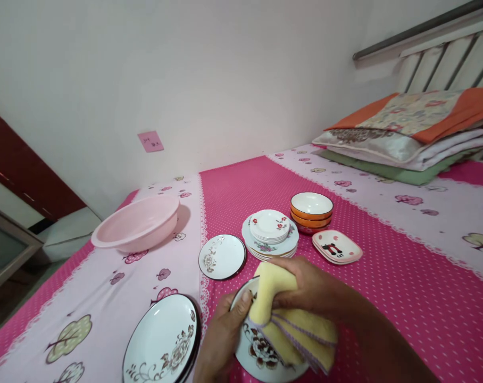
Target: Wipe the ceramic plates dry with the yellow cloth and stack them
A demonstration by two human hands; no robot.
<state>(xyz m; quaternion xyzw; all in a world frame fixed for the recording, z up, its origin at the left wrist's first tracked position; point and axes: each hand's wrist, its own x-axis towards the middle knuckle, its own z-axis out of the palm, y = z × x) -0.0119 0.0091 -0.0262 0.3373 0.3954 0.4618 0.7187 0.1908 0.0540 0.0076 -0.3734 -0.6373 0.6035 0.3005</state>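
Observation:
My left hand (227,330) grips a white plate with a dark rim (244,290) by its left edge, the thumb lying on top. My right hand (303,287) is closed around a folded yellow cloth (275,284) and presses it against the plate. Loose folds of the cloth with purple edging hang over the right side. Below the cloth shows a white surface with a brown flower (261,348); whether it belongs to the held plate or another one under it, I cannot tell. Just beyond my hands lies a small dark-rimmed plate (222,257).
Larger flowered plates (161,338) are stacked at the lower left. Ahead stand a stack of white plates (270,226), orange bowls (311,207) and square dishes (337,246). A pink basin (138,223) rests at the left on the patterned bedspread (241,186). Cushions (409,127) are piled far right.

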